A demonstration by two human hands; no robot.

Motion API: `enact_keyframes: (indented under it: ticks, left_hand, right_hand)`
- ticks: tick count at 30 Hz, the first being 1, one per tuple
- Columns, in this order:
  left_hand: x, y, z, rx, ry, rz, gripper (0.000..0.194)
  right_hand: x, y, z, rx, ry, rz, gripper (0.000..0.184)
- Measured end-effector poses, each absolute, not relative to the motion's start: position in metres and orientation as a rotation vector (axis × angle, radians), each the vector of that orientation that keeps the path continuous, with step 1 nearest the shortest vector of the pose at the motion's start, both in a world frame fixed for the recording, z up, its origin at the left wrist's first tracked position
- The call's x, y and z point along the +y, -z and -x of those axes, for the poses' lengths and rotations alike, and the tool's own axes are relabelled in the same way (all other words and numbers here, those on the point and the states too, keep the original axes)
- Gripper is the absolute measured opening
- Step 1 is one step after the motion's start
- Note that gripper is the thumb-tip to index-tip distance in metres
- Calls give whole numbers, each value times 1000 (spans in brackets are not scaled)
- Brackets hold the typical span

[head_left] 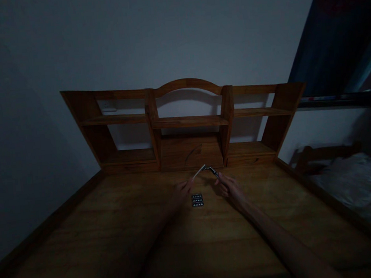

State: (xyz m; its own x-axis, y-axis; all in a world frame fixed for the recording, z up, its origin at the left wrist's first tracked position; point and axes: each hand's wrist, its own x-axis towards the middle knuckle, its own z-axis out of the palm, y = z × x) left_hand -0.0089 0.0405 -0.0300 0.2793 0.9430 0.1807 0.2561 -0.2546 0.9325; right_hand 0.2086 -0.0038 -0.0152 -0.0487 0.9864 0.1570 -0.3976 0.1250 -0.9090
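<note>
My left hand [183, 188] is closed around a thin, pale stick [199, 171] that slants up to the right. My right hand [227, 186] grips a slim, dark-handled tool [212, 170] with a bent, shiny tip. The tool's tip is close to the stick's far end; whether they touch I cannot tell. On the wooden desk [201, 245], between and just below my hands, lies a small dark block [197, 200] with rows of pale marks or pieces. The dim light hides its detail.
A wooden shelf unit [190, 121] stands along the desk's back edge, against a pale wall [176, 36]. Raised wooden rims [327, 200] border the desk's sides. At the right are a dark curtain [335, 35] and light, rumpled bedding [358, 184].
</note>
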Motion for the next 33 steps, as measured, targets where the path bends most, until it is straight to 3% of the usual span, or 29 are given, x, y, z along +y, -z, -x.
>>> enact_keyframes:
  ticks: [33]
  left_hand:
    - [38,29,9,1098,-1064,-1701,48]
  right_hand:
    - [-5,13,-208,-1022,-1329,724,37]
